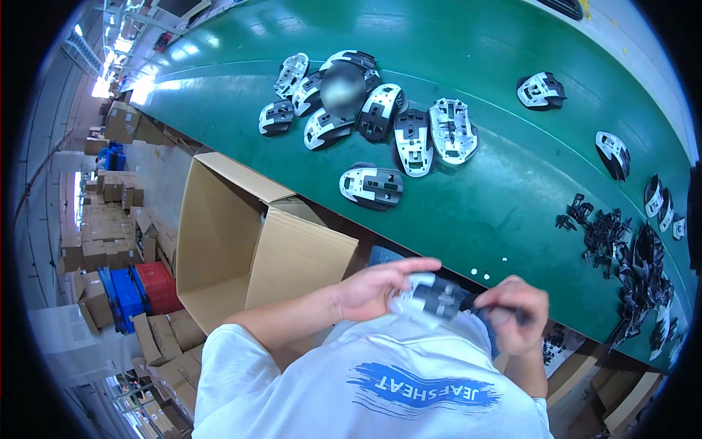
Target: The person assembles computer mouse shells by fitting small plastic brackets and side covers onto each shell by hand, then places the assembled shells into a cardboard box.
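The left hand (pixel 365 294) is pinching the white end of a mouse shell (pixel 436 298), its index finger extending above; the fingers of the right hand (pixel 518 311) are curling around a dark piece (pixel 523 317), too blurred to identify. The shell, sitting between both, could twist loose if the right hand pushes off-centre. The left forearm (pixel 285 318) is slanting inward, the right forearm (pixel 532 374) rising steeply; 3 white bits (pixel 486 276) are lying on the green table (pixel 453 219).
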The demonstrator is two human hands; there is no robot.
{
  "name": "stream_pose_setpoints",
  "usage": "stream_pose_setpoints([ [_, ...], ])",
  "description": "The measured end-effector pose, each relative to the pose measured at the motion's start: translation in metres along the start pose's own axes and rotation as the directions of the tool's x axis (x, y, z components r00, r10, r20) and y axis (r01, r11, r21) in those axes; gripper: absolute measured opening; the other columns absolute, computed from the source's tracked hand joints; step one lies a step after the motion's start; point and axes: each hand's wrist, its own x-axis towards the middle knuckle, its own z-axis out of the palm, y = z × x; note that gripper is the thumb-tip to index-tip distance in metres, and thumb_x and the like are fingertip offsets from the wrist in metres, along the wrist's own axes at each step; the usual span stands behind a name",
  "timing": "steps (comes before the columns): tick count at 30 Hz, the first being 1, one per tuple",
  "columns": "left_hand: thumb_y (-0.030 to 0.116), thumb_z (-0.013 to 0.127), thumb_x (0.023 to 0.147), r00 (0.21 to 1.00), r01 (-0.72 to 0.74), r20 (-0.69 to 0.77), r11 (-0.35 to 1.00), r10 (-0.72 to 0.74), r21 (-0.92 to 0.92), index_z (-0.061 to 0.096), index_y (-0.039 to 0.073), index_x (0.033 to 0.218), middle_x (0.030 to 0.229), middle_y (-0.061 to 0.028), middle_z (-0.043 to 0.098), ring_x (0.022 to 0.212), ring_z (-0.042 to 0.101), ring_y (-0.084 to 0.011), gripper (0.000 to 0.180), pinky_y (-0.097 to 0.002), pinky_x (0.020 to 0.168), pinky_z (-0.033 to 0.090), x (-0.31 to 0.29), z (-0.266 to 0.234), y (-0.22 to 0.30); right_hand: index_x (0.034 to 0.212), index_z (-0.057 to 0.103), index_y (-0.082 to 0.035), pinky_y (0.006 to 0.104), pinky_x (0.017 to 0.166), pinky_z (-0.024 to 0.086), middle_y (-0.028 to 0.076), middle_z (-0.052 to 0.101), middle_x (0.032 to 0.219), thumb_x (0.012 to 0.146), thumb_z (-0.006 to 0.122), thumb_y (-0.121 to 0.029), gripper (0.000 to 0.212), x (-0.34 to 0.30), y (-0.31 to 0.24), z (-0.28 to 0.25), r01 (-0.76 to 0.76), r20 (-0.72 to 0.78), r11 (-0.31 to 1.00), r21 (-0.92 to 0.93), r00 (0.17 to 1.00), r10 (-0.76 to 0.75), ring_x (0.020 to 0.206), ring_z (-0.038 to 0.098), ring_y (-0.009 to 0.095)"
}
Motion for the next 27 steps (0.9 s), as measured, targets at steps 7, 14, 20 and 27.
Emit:
stream_pose_setpoints([
  [7,0.028,0.06,0.105,0.977,-0.193,0.117,0.972,0.178,0.136,0.035,0.004,0.164,0.156,-0.0122,0.054,0.142,0.055,-0.0243,0.069,-0.0435,0.117,0.046,0.05,0.057,0.004,0.138,0.064,0.003,0.0398,0.111,0.051,0.024,0.063,0.147,0.093,0.066,0.008,0.046,0.017,0.031,-0.005,-0.002,-0.256,0.95,-0.312,0.963,-0.082,0.13,0.066,0.03],
  [14,0.018,0.065,0.102,0.955,-0.242,0.22,0.952,0.2,0.185,0.037,0.005,0.161,0.151,-0.0115,0.057,0.138,0.058,-0.0223,0.067,-0.0419,0.115,0.046,0.081,0.092,-0.005,0.161,0.04,0.001,0.0525,0.125,0.034,0.032,0.034,0.168,0.093,0.071,-0.017,0.076,0.008,0.025,-0.023,0.151,-0.283,0.982,0.113,0.952,-0.114,0.153,0.042,0.043],
  [20,0.011,0.067,0.093,0.966,-0.121,0.248,0.979,0.077,0.167,0.039,0.006,0.159,0.148,-0.0124,0.058,0.136,0.06,-0.0257,0.072,-0.0443,0.114,0.048,0.081,0.079,-0.01,0.148,0.055,-0.001,0.0503,0.125,0.035,0.03,0.038,0.165,0.083,0.089,-0.014,0.073,0.0,0.027,-0.047,0.183,-0.157,0.96,0.211,0.976,-0.151,0.152,0.045,0.039],
  [27,0.011,0.068,0.091,0.971,-0.121,0.22,0.986,0.095,0.111,0.039,0.006,0.158,0.148,-0.0138,0.057,0.136,0.06,-0.0271,0.074,-0.0458,0.114,0.049,0.084,0.072,-0.014,0.133,0.065,-0.006,0.0428,0.109,0.049,0.019,0.059,0.143,0.074,0.097,-0.012,0.068,0.005,0.018,-0.051,0.182,-0.201,0.983,-0.016,0.963,-0.182,0.132,0.059,0.03],
])
